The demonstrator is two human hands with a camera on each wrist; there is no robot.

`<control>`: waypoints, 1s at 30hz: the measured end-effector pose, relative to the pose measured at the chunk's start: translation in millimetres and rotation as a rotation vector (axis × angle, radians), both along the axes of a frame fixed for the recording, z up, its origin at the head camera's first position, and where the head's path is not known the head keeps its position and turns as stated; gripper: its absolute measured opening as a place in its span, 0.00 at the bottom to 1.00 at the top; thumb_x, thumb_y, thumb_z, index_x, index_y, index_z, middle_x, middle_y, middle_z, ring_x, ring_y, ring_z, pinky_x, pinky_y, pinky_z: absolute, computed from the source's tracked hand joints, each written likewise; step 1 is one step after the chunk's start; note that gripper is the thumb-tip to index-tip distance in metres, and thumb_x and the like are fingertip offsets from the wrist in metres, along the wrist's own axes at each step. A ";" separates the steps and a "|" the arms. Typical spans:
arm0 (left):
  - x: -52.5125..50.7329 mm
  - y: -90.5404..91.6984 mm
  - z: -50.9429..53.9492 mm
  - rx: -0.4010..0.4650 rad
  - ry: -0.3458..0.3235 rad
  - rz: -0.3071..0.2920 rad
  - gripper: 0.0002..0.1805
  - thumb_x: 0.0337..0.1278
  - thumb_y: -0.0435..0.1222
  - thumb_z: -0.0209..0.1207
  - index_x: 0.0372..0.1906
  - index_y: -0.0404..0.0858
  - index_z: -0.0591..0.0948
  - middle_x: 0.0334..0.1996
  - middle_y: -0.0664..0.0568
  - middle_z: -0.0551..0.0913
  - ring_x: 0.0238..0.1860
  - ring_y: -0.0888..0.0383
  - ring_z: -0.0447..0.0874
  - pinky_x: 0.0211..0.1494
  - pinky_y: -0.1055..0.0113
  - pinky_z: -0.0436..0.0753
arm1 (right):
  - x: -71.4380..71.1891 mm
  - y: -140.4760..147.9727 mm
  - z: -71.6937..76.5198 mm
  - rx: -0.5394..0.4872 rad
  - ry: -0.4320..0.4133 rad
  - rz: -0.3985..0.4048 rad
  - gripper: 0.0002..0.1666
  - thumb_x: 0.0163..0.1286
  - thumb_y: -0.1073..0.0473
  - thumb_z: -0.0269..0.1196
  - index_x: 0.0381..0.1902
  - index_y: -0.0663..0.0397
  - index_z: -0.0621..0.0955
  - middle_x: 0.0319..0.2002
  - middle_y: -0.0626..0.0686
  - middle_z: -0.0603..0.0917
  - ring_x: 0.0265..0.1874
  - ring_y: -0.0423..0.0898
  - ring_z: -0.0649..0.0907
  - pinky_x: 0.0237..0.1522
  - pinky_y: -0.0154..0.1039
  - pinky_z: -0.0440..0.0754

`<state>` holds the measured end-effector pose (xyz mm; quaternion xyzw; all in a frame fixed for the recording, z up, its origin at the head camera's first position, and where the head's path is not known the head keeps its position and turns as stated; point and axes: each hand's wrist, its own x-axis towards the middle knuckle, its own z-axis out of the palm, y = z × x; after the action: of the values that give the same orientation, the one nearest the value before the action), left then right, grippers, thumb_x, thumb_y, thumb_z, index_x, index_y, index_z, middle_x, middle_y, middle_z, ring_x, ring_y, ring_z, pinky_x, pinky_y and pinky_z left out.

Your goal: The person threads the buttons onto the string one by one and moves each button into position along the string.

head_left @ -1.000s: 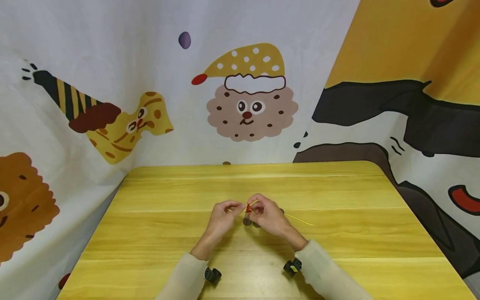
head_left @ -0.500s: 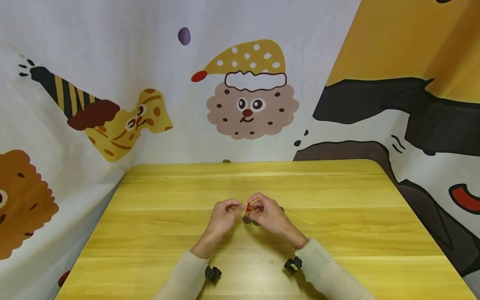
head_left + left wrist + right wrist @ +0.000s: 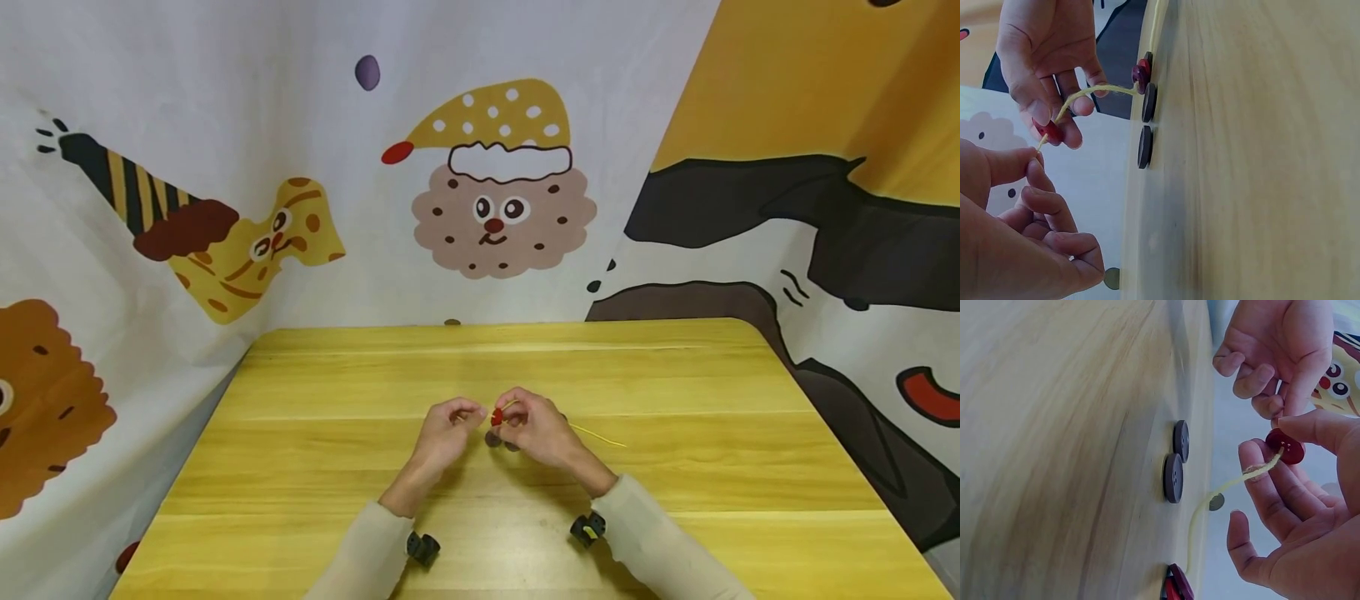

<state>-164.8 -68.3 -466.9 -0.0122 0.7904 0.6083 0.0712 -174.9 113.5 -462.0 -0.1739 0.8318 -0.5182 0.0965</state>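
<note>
My right hand [image 3: 542, 429] pinches a round dark red button [image 3: 1286, 447] between thumb and fingers. A yellow string [image 3: 1200, 507] runs through that button. Close on the left, my left hand [image 3: 442, 437] pinches the short string end where it comes out of the button, with thumb and index finger meeting in the left wrist view. Farther along the string, a few more red buttons [image 3: 1140, 76] hang together near the tabletop. Two dark brown buttons, a nearer one [image 3: 1173, 478] and another [image 3: 1181, 441], are beside each other below the hands.
The wooden table [image 3: 337, 483] spreads out around both hands. From behind the right hand, the string's loose tail [image 3: 597, 435] trails to the right over the tabletop. A curtain [image 3: 330, 100] with cartoon prints hangs behind the table.
In the head view, the held red button has turned and shows more of its face. My left fingertips have drawn slightly left, away from it. The right hand stays nearly in place.
</note>
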 end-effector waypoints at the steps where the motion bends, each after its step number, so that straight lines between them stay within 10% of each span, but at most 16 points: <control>1: 0.2 0.1 -0.3 0.000 0.001 -0.002 0.09 0.66 0.38 0.61 0.41 0.35 0.84 0.36 0.48 0.81 0.33 0.57 0.72 0.34 0.68 0.72 | -0.1 0.2 0.1 0.001 -0.002 0.000 0.15 0.62 0.66 0.69 0.45 0.57 0.78 0.38 0.54 0.88 0.30 0.45 0.84 0.30 0.37 0.82; 30: -3.1 -3.4 3.4 0.015 0.014 0.002 0.10 0.68 0.37 0.58 0.43 0.33 0.83 0.36 0.47 0.80 0.34 0.56 0.73 0.35 0.68 0.73 | -4.2 7.7 5.6 0.100 0.042 -0.018 0.13 0.60 0.67 0.70 0.42 0.52 0.80 0.35 0.47 0.85 0.36 0.43 0.81 0.35 0.37 0.81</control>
<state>-167.9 -71.8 -463.5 -0.0086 0.7862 0.6145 0.0652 -179.1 121.2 -456.4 -0.1722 0.8600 -0.4731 0.0831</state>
